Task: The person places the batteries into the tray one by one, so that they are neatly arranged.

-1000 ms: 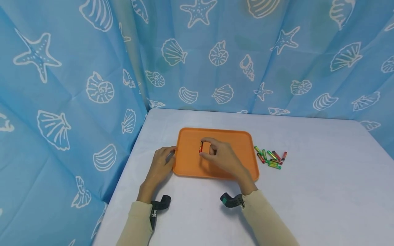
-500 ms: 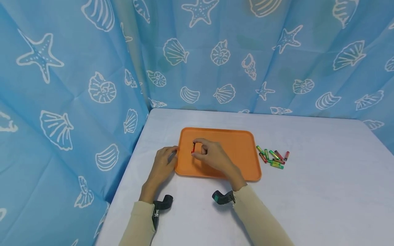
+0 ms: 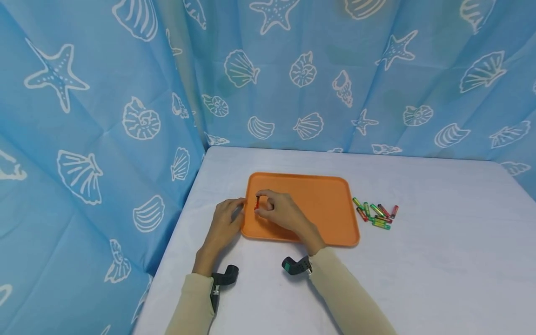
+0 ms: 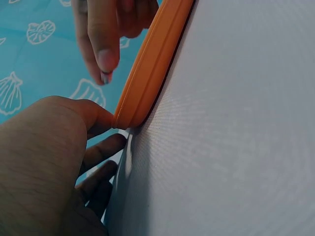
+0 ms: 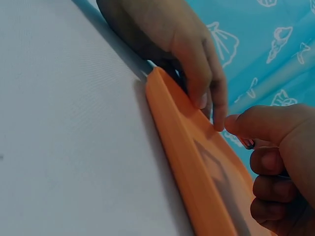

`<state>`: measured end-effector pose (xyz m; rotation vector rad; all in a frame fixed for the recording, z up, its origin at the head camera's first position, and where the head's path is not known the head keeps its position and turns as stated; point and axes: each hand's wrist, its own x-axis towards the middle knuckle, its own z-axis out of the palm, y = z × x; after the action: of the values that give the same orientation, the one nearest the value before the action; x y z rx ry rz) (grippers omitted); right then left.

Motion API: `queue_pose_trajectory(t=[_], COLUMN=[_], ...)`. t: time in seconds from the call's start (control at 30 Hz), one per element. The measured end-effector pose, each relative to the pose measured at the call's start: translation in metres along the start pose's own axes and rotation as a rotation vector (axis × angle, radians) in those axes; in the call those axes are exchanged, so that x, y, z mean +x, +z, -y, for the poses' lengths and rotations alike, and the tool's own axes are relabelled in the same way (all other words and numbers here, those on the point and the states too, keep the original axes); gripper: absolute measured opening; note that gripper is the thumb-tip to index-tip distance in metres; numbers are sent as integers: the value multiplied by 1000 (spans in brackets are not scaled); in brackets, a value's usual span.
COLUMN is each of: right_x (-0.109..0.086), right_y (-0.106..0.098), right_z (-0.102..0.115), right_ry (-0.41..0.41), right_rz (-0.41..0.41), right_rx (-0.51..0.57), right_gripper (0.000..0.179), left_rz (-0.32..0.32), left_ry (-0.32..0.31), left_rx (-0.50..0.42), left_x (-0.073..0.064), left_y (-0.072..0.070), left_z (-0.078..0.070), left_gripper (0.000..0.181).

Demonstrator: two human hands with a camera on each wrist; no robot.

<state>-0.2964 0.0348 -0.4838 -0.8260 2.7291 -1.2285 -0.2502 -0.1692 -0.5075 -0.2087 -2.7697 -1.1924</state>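
Observation:
In the head view my right hand pinches a small red and black battery by its ends between thumb and index finger. It holds the battery over the left part of an orange rectangular tray. The right wrist view shows one end of that battery beside the thumb, the other fingers curled in. My left hand rests at the tray's left edge. Its thumb touches the rim near a corner in the left wrist view, while its other fingers lie loosely bent beside the tray.
Several red and green batteries lie in a loose pile just right of the tray. A white cloth covers the table. Blue curtains with white shell prints hang behind and at the left. Black wrist cameras sit on both wrists.
My right hand has moved left across the tray with the battery in its pinch. The left hand stays at the tray's left edge. The head view has shifted slightly.

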Motion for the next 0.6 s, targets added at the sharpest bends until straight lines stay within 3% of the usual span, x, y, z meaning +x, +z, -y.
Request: queue_pose_trajectory(t=[0.23,0.6], right_x=[9,21], right_y=[11,23], right_z=[-1,1], right_ry=[2,30], right_rz=[3,30], right_rx=[-28,-211], right_gripper=[43,48], left_rz=[2,-15], left_ry=[6,24], left_rx=[-12,-23], left_x=[0,-1], left_y=[-1,-2], left_z=[0,-1], left_gripper=[38,38])
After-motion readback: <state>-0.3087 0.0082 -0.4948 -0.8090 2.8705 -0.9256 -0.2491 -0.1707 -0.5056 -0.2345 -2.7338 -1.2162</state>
